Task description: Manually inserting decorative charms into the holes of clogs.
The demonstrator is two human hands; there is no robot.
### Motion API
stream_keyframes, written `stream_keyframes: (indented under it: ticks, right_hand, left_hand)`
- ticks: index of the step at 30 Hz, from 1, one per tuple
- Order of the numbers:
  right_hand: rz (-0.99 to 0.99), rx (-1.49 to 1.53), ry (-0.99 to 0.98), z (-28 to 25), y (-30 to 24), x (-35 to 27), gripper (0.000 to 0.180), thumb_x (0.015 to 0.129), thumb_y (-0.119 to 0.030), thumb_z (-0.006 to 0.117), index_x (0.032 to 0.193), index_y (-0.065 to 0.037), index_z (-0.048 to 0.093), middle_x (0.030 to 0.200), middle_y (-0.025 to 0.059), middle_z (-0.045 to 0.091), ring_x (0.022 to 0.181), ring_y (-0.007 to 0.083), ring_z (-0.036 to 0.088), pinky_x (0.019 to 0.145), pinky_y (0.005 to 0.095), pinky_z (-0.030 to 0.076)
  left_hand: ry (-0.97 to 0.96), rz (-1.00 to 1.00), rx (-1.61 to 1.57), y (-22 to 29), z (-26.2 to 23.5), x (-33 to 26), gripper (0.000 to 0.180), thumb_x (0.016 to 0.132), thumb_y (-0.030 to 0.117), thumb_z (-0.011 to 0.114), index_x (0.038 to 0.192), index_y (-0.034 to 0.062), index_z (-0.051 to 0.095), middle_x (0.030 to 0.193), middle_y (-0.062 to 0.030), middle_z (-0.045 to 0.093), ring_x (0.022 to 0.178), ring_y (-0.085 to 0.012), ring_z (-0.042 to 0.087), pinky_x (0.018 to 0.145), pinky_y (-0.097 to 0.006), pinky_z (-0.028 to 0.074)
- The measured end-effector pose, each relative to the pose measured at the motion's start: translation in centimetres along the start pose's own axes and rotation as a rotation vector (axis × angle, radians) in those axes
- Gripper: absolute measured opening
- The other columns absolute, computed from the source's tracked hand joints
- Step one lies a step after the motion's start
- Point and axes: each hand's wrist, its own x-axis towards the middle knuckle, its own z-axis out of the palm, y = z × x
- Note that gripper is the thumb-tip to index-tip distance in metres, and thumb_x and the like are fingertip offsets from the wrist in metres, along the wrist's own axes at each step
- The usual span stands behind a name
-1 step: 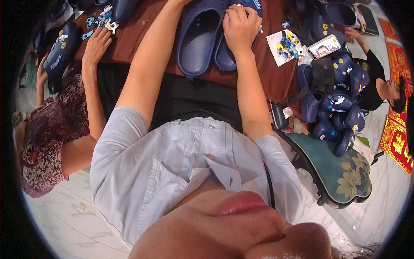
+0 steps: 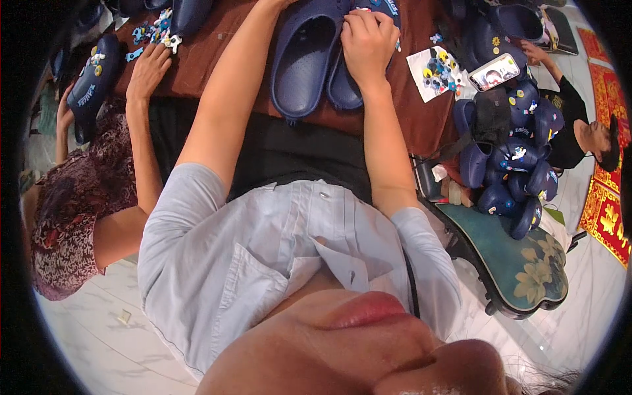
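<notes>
A pair of navy blue clogs lies before me on a brown-covered table. The left clog (image 2: pixel 299 72) has its heel toward me and its front runs out at the upper edge. My right hand (image 2: pixel 370 46) rests over the front part of the right clog (image 2: pixel 342 85), fingers bent around it. Small colourful charms and light lettering show beside those fingers. My left hand (image 2: pixel 284 2) is by the far end of the left clog, almost wholly cut off by the upper edge, so its fingers are hidden.
White paper (image 2: pixel 421 85) holds several small charms right of the clogs. A phone (image 2: pixel 494 72) leans by a pile of decorated clogs (image 2: pixel 520 155) over a green padded stool (image 2: pixel 520 263). At left, a co-worker's hand (image 2: pixel 150 69) touches charms (image 2: pixel 155 29); another person (image 2: pixel 573 125) is at right.
The hand of the person on the right has shifted slightly to the left. My own hands and the clogs before me look the same.
</notes>
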Motion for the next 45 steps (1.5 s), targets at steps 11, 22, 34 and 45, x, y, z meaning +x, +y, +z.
stream_keyframes:
  ticks: [11,22,34,45]
  right_hand:
    - [0.483,-0.396,-0.284,-2.2,16.7,-0.6,0.018,0.081,-0.019,0.069,0.096,-0.011,0.074,0.102,0.0153,0.068,0.097,0.0380,0.062,0.084,0.0480,0.050]
    - [0.415,-0.281,-0.297,-1.2,17.7,-1.4,0.016,0.077,-0.010,0.069,0.093,-0.007,0.072,0.092,0.0176,0.065,0.089,0.0384,0.066,0.078,0.0462,0.053]
    - [0.420,0.551,-0.402,-0.2,4.5,8.7,0.014,0.078,-0.009,0.075,0.087,0.000,0.071,0.077,0.0085,0.071,0.072,0.0141,0.066,0.068,0.0287,0.052]
    - [0.362,0.380,-0.564,3.0,3.3,9.5,0.016,0.075,-0.012,0.076,0.080,0.001,0.068,0.075,0.0194,0.067,0.073,0.0300,0.068,0.069,0.0400,0.051]
  left_hand:
    - [0.072,0.083,-0.130,-1.1,-0.3,-1.2,0.037,0.088,0.015,0.072,0.122,-0.0004,0.066,0.108,-0.0069,0.071,0.095,-0.0138,0.064,0.089,-0.029,0.050]
    - [0.120,0.177,-0.070,-2.6,-0.2,-0.8,0.039,0.093,0.023,0.067,0.122,-0.0024,0.065,0.107,-0.0072,0.071,0.097,-0.0144,0.063,0.090,-0.029,0.049]
    - [0.153,0.162,-0.088,-3.2,0.5,-0.4,0.040,0.093,0.026,0.066,0.122,-0.0030,0.065,0.108,-0.0105,0.072,0.098,-0.0160,0.064,0.089,-0.031,0.050]
    - [0.131,0.191,-0.073,-3.1,0.6,-0.3,0.035,0.093,0.023,0.066,0.117,-0.0031,0.067,0.107,-0.0123,0.072,0.098,-0.0177,0.066,0.088,-0.031,0.051]
